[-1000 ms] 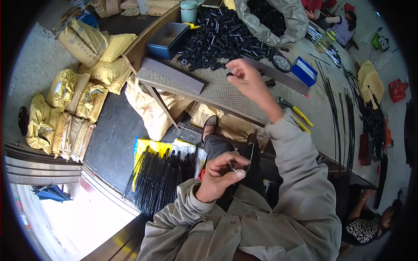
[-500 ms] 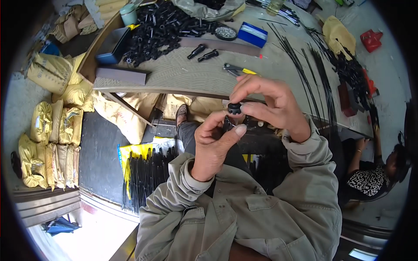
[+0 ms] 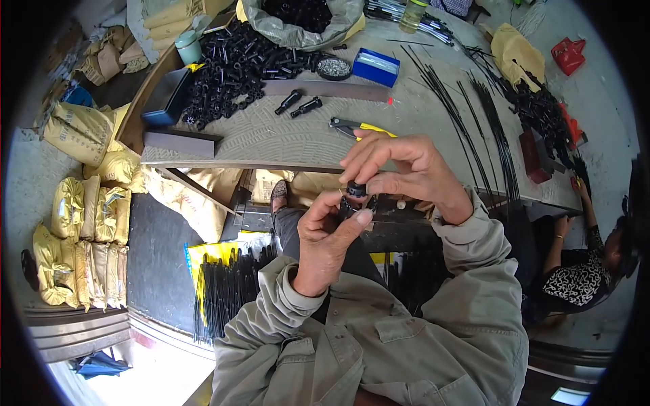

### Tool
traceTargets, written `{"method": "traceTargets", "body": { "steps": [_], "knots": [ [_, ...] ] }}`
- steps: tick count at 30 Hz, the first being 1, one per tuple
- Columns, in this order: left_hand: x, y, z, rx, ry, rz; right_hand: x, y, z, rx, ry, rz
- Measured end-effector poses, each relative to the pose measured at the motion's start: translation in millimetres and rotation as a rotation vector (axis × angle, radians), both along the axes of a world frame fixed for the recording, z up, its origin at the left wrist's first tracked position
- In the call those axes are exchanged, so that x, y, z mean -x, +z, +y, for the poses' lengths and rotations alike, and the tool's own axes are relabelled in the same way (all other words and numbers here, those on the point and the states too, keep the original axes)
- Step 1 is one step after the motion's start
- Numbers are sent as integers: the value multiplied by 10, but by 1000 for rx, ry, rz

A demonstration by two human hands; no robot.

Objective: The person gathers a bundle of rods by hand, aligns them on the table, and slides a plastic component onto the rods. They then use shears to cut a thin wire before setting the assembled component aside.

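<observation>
In front of my chest, past the table's near edge, my left hand (image 3: 328, 233) is closed, thumb against fingers, on a small black plastic part (image 3: 347, 205) that its fingers partly cover. Just above it, my right hand (image 3: 409, 172) pinches a short, round black cap (image 3: 356, 189) between thumb and fingers. Cap and part are close together; whether they touch I cannot tell. On the table beyond my hands lie pliers with a yellow handle (image 3: 374, 128). Left of them rest two black cylindrical fittings (image 3: 289, 101).
A heap of black plastic parts (image 3: 233, 64) covers the table's far left, beside a dish of small metal pieces (image 3: 334, 68) and a blue box (image 3: 376, 68). Long black rods (image 3: 497, 128) lie at right. Yellow sacks (image 3: 81, 230) stand on the left floor. A person (image 3: 575, 277) sits at right.
My view has shifted slightly, so the table lies a little lower and to the left. My right hand stays pinched on the cap above my left hand, its fingers slightly shifted.
</observation>
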State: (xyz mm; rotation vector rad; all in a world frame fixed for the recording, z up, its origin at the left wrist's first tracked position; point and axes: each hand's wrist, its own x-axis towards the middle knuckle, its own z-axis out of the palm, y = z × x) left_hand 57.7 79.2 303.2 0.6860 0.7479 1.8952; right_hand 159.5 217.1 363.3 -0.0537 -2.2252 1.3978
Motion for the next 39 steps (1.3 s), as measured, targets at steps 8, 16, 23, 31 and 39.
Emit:
{"method": "traceTargets", "body": {
  "steps": [8,16,23,31,39],
  "knots": [
    [23,-22,-13,-8,-9,-12,37,53,27,42,96,-51],
    [52,-68,-2,-8,25,26,100,17,-10,-90,27,-48],
    [95,-129,-21,6,50,-47,145,38,-214,-488,-223,-23],
    [176,-149,-50,-24,-2,-84,154,-26,-351,-636,-396,24],
    [222,-222,-63,-38,29,-7,146,-127,-461,-654,-480,124]
  ]
}}
